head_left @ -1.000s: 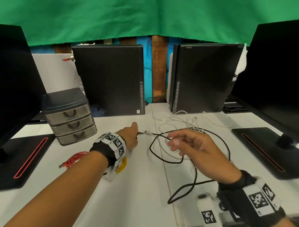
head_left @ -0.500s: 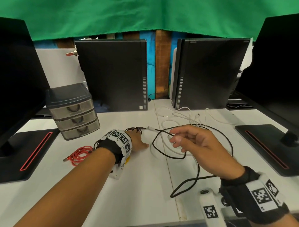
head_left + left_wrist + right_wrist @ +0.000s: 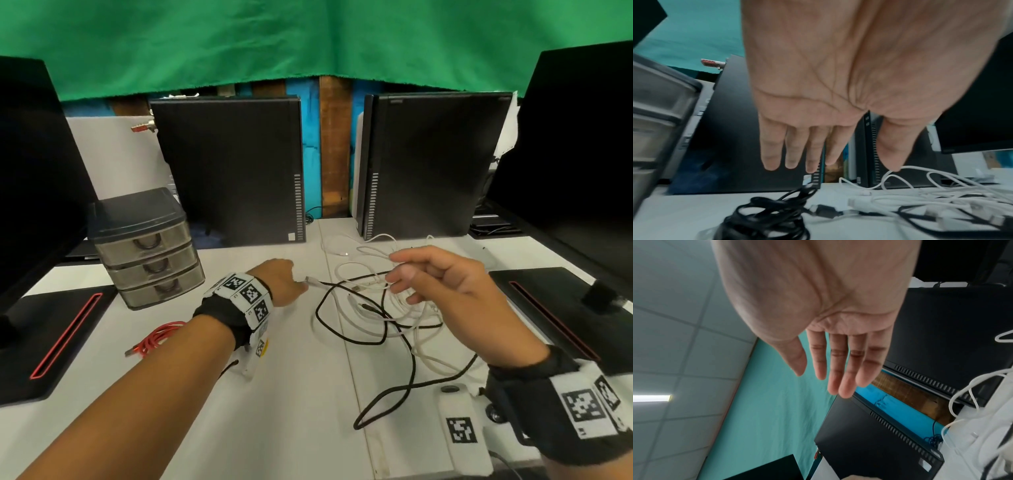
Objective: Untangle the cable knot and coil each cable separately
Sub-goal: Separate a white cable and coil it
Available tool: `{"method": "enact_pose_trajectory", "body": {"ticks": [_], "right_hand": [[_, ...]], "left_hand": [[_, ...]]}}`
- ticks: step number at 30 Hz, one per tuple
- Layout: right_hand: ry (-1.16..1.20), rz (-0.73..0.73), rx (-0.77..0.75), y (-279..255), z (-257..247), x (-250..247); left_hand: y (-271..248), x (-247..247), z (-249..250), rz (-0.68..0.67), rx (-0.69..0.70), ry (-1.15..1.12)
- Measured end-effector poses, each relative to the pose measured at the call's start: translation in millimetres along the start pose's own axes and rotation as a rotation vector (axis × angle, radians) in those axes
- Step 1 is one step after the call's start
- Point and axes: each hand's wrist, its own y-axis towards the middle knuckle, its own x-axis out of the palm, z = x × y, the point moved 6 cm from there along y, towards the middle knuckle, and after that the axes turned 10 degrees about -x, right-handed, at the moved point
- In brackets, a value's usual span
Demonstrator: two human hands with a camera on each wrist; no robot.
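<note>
A black cable (image 3: 412, 366) and white cables (image 3: 423, 356) lie tangled on the white table, right of centre. One end of the black cable is wound into a small coil (image 3: 766, 219) that rests on the table just under my left hand (image 3: 861, 165). In the head view my left hand (image 3: 291, 274) hides that coil. Its fingers are straight and hold nothing. My right hand (image 3: 400, 270) hovers over the white tangle. In the right wrist view my right hand (image 3: 818, 381) has straight fingers and an empty palm.
A coiled red cable (image 3: 161, 337) lies left of my left forearm. A grey drawer unit (image 3: 147, 246) stands at the back left, two black computer towers (image 3: 233, 171) behind. Monitor bases (image 3: 51, 339) flank the table. A white tagged block (image 3: 459, 425) sits at the front.
My left hand has let go of the small black coil, and its fingers are now straight above it. My right hand has drifted from the black loop toward the white tangle.
</note>
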Motion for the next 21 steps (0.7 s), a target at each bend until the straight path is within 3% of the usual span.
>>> {"method": "enact_pose_trajectory", "body": {"ticks": [2,5,10,14,17,21], "right_hand": [[0.019,0.04,-0.004,2,-2,-9],[0.021,0.064,-0.02,2,-5,-17],[0.032,0.048,-0.036,1,-6,-14],[0.015,0.029,-0.029,1,-4,-9],[0.005,0.017,-0.025,1,-4,-6],[0.003,0.009,-0.025,0,-4,-5]], "left_hand": [[-5,-2,16,0.031,0.054,-0.027],[-7,11,37,-0.031,0.086,-0.004],[-8,37,45,-0.054,0.096,0.285],[0,43,53,-0.056,0.126,0.244],[1,56,71,-0.087,0.234,0.279],[-11,64,103,0.028,0.433,0.284]]}}
